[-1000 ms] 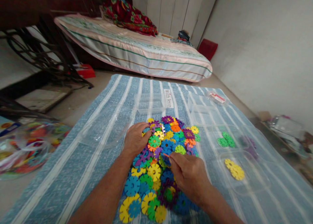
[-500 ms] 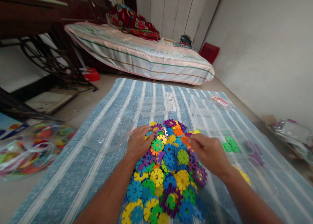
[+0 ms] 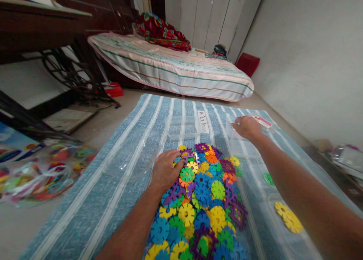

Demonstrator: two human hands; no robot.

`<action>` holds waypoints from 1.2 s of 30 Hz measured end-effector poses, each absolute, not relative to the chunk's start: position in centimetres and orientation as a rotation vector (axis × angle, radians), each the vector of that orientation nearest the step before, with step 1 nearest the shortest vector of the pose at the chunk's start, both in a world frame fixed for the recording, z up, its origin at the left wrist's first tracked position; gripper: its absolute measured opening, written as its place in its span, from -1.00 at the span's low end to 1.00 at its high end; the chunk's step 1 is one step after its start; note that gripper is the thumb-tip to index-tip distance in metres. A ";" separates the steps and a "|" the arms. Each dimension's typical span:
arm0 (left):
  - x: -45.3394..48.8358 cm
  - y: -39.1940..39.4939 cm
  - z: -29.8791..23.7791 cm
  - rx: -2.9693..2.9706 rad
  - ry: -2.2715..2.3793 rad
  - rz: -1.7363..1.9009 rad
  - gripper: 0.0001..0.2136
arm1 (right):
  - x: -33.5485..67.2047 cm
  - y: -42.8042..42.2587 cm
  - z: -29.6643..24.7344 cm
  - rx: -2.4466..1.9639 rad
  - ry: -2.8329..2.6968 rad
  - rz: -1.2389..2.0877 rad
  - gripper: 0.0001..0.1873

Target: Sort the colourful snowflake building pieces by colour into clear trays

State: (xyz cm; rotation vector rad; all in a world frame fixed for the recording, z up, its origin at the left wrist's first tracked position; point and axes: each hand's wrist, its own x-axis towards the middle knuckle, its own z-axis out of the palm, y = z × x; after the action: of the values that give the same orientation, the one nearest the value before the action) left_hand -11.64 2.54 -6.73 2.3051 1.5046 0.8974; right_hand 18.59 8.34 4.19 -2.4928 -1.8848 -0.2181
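A heap of plastic snowflake building discs (image 3: 202, 192) in yellow, blue, green, purple and orange lies on the striped cloth. My left hand (image 3: 167, 169) rests against the heap's upper left edge, thumb apart from the fingers, touching pieces there. Farther back, my right hand (image 3: 248, 127) is over a clear plastic box (image 3: 235, 142) at the right. Its fingers are closed in a pinch, and whatever they hold is too hidden to make out. Yellow discs (image 3: 288, 217) lie in a clear box at the right, and a green disc (image 3: 269, 179) shows beside my right forearm.
Another clear box (image 3: 181, 127) stands behind the heap beside a "With love" label (image 3: 203, 122). A red-and-white packet (image 3: 262, 121) lies at the back right. On the floor at left sits a bag of colourful pieces (image 3: 48, 176). A bed (image 3: 176, 70) stands beyond the cloth (image 3: 124, 139).
My right hand has moved from the heap's right edge back and right, over the clear box. My left hand stays at the heap. The view has shifted slightly.
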 end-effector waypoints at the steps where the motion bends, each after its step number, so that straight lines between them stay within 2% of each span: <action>1: -11.6 2.5 -6.8 2.303 1.504 0.900 -0.76 | 18.3 8.7 3.9 -2.497 -1.895 -0.192 -0.62; 6: -11.6 2.5 -7.1 2.290 1.500 0.921 -0.77 | 15.5 8.9 3.9 -2.409 -2.042 -0.083 -0.63; 16: -11.5 2.4 -7.1 2.303 1.502 0.924 -0.78 | 7.8 1.8 2.7 -1.774 -2.573 0.349 -0.77; 22: -11.5 2.4 -7.3 2.312 1.485 0.937 -0.77 | 6.4 -0.6 1.7 -1.762 -2.591 0.407 -0.78; 32: -11.1 2.0 -6.7 2.361 1.475 0.890 -0.76 | 6.5 -1.4 0.8 -1.788 -2.496 0.458 -0.65; 36: -11.1 2.0 -6.8 2.382 1.450 0.873 -0.75 | 6.5 -1.7 0.4 -1.844 -2.389 0.441 -0.75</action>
State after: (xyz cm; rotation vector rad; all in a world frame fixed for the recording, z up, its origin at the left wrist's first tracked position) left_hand -11.14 1.97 -6.83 2.3815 1.4505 0.8730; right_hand 6.54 -1.69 0.36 -1.8443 -2.3891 0.4412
